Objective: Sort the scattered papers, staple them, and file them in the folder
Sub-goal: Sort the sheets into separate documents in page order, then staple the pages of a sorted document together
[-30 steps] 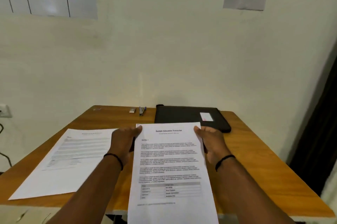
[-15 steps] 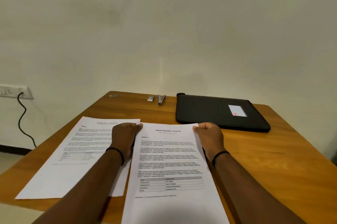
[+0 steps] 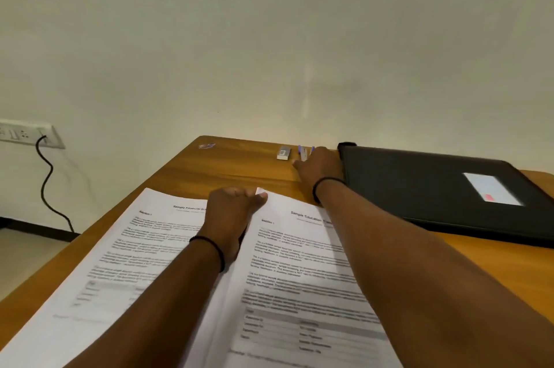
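- Wooden table (image 3: 227,164) carries everything; take the black folder (image 3: 434,188) at its far right as your landmark.
- Two paper sets lie nearer you and left of the folder: the education set (image 3: 302,271) closest to it, the financial set (image 3: 144,247) beyond that.
- Your left hand (image 3: 230,214) pinches the education set's top-left corner.
- Your right hand (image 3: 320,167) reaches over the stapler (image 3: 304,153), just left of the folder's far corner, long axis pointing away from you; whether it grasps yet, you cannot tell.
- Small box (image 3: 283,153) sits left of the stapler.
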